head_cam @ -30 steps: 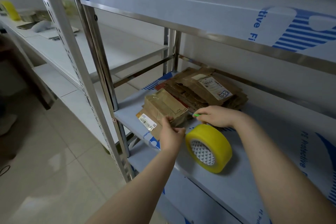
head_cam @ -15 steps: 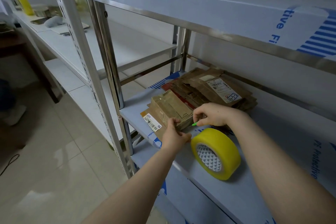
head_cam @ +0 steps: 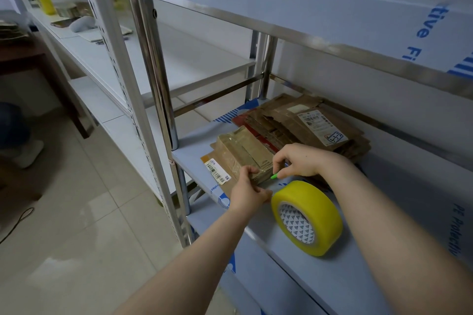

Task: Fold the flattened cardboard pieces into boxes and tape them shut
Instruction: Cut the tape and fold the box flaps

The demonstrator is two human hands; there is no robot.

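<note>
As left hand point(head_cam: 249, 193) pinches box point(head_cam: 243, 156) and right hand point(head_cam: 304, 160) a green tool point(head_cam: 273, 176), tape roll point(head_cam: 321, 208) stands on steel shelf point(head_cam: 358, 279).

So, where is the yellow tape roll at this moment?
In the head view, the yellow tape roll stands on its edge on the grey shelf, right of centre. It is just below the right hand and close beside the left hand.

Your two hands, left hand point(head_cam: 249, 194), right hand point(head_cam: 303, 160), one box point(head_cam: 243, 157), one cardboard stack point(head_cam: 307, 125), one tape roll point(head_cam: 311, 215) by you, one green tool point(head_cam: 273, 176)
</note>
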